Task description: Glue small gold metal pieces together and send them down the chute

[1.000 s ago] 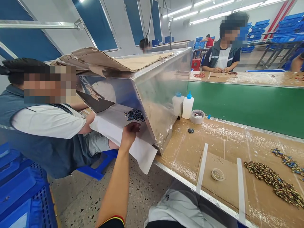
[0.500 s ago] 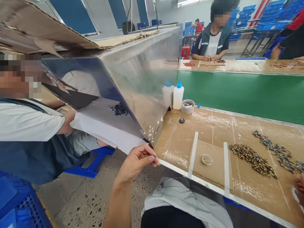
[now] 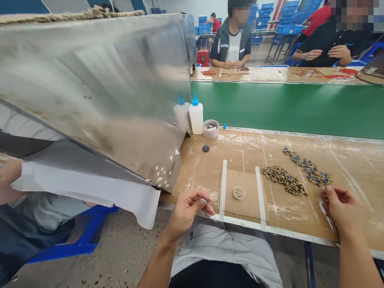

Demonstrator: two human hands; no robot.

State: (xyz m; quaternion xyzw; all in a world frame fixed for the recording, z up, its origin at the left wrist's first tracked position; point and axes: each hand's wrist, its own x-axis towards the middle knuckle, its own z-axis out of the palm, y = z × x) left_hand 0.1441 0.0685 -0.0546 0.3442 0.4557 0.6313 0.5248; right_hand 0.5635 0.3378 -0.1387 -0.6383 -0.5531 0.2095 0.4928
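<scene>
My left hand (image 3: 188,212) is closed in a pinch on a small dark-blue piece (image 3: 207,200) near the table's front edge. My right hand (image 3: 346,210) has thumb and fingers together at the near end of a scattered row of small blue-and-gold pieces (image 3: 309,166). What its fingertips hold, if anything, is too small to make out. Beside that row lies a heap of small gold-and-dark pieces (image 3: 283,180). Between my hands, a shallow round dish (image 3: 239,193) with a thin stick across it sits on a cardboard pad (image 3: 243,210) edged by two white strips.
At the left, a metal hood (image 3: 120,96) rises beside a blue-capped squeeze bottle (image 3: 196,118), a tape roll (image 3: 211,129) and a black disc (image 3: 205,149). A green belt (image 3: 288,104) runs beyond the table. Co-workers sit opposite and at the left.
The view has swung to the right, bringing my right hand fully into sight beside the blue-and-gold pieces. My left hand keeps its pinch and is now over the table's front edge.
</scene>
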